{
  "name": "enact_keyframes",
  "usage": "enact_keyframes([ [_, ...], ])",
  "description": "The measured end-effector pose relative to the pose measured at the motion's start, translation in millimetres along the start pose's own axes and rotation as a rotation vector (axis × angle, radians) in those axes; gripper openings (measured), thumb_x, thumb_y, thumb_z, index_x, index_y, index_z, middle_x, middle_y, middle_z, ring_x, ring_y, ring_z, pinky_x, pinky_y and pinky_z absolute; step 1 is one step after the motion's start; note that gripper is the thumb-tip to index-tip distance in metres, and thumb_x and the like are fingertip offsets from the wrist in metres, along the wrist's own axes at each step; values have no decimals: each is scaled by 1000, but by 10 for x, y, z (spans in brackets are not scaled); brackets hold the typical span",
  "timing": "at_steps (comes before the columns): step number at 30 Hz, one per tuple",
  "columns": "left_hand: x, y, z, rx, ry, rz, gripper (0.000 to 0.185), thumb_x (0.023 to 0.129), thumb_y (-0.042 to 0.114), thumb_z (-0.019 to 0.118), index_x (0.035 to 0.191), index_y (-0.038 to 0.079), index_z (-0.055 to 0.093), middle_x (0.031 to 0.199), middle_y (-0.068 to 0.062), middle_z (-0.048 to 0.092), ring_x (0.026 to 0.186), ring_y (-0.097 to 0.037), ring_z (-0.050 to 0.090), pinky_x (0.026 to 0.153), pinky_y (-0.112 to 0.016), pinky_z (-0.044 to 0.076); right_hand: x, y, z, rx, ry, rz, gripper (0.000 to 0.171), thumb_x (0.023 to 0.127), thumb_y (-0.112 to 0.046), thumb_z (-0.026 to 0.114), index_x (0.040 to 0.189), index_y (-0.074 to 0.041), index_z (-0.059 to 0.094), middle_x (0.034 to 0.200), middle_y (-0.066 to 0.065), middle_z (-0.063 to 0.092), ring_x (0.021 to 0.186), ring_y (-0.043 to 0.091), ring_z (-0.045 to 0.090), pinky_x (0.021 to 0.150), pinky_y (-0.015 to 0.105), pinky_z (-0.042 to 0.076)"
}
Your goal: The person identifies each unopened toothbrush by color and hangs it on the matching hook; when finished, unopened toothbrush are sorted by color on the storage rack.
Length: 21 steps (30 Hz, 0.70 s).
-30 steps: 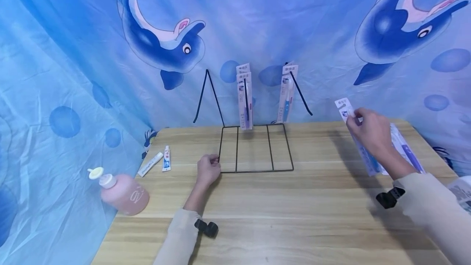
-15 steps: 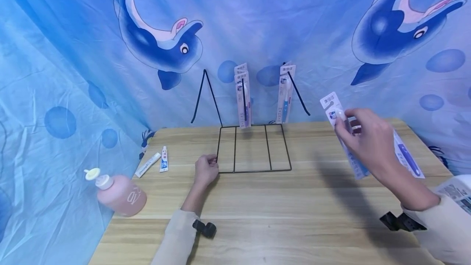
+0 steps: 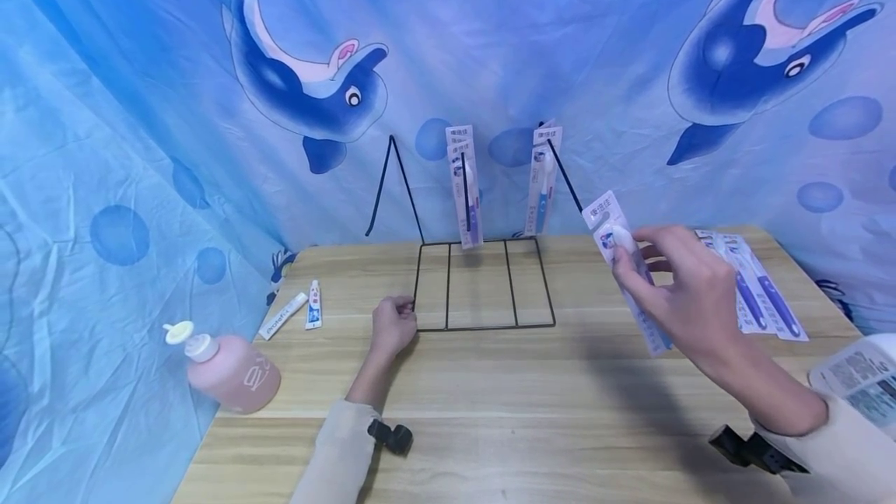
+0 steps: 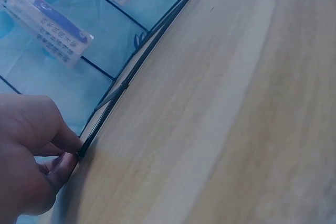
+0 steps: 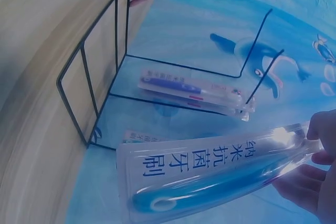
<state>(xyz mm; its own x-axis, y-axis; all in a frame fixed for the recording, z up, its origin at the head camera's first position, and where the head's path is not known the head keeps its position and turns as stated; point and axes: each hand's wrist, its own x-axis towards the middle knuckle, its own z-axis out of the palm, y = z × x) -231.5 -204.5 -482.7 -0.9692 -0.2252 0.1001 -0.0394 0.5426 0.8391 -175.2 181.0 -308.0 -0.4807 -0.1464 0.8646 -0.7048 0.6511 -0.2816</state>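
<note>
My right hand [image 3: 689,298] pinches a packaged toothbrush [image 3: 607,225] in the air, right of the black wire display rack [image 3: 490,327]. A blue handle shows through this clear pack [image 5: 210,171] in the right wrist view. The card's top, with its hang slot, points up and left near the tip of the rack's right hook. My left hand [image 3: 393,325] grips the front left corner of the rack's base; thumb and fingers close on the wire [image 4: 105,114] in the left wrist view. Toothbrush packs with purple handles [image 3: 474,212] hang from the middle hook. Another, blue-handled pack [image 3: 540,185] hangs on the right hook.
More toothbrush packs [image 3: 766,290] lie on the table at the right, beyond my right hand. A white bottle [image 3: 861,379] stands at the right edge. Two small toothpaste tubes [image 3: 313,306] and a pink pump bottle [image 3: 234,373] are at the left. A blue curtain [image 3: 602,37] hangs behind.
My right hand has lifted the toothbrush pack away from the others and carried it left, close to the right hook. My left hand stays on the rack's corner.
</note>
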Motion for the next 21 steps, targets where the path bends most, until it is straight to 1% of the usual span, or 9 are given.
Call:
enact_keyframes([
  [3, -4, 0, 1, -12, -7, -15, 38, 79, -14, 56, 115, -10, 67, 96, -17, 65, 89, -27, 62, 81, -35, 57, -6, 1, 38, 14, -9, -8, 23, 82, -15, 68, 97, 4, 71, 88, 14, 68, 70, 24, 68, 65, 7, 52],
  [7, -11, 14, -2, -20, -9, -12, 39, 78, -14, 57, 116, -11, 66, 97, -18, 64, 90, -28, 62, 82, -36, 57, -4, 20, 86, 15, -25, -18, 21, 82, -13, 69, 96, 3, 71, 87, 13, 68, 68, 22, 68, 61, 12, 55],
  [11, -14, 11, 6, -24, -7, -23, 39, 78, -14, 57, 117, -10, 66, 98, -17, 65, 90, -28, 62, 83, -35, 57, -12, 63, 147, -7, -33, -28, 19, 82, -13, 69, 94, 2, 71, 85, 13, 68, 65, 20, 67, 56, 18, 56],
  [13, -12, 4, 6, -21, -5, -22, 39, 79, -14, 57, 117, -10, 66, 98, -17, 65, 90, -27, 62, 83, -35, 57, -14, 89, 187, -21, -49, -19, 18, 82, -10, 70, 95, 2, 71, 85, 13, 67, 66, 21, 67, 54, 22, 58],
  [14, -11, 1, 6, -23, -6, -28, 40, 79, -14, 57, 117, -10, 66, 98, -17, 65, 90, -26, 62, 83, -34, 57, -14, 102, 211, -27, -58, -13, 18, 81, -9, 72, 96, 2, 71, 86, 13, 67, 67, 21, 67, 54, 23, 58],
  [17, -10, 1, -2, -27, -12, -31, 40, 79, -14, 56, 118, -10, 66, 98, -17, 65, 90, -26, 62, 83, -34, 57, 8, 150, 311, -34, -74, 2, 17, 80, -4, 74, 96, 2, 70, 84, 13, 65, 67, 23, 67, 52, 33, 59],
  [21, -9, 17, -11, -29, -15, -25, 38, 79, -13, 57, 116, -11, 66, 97, -17, 65, 90, -27, 62, 82, -34, 57, 66, 231, 524, -25, -54, 29, 12, 80, -2, 73, 89, 2, 66, 81, 13, 59, 66, 26, 66, 51, 40, 59],
])
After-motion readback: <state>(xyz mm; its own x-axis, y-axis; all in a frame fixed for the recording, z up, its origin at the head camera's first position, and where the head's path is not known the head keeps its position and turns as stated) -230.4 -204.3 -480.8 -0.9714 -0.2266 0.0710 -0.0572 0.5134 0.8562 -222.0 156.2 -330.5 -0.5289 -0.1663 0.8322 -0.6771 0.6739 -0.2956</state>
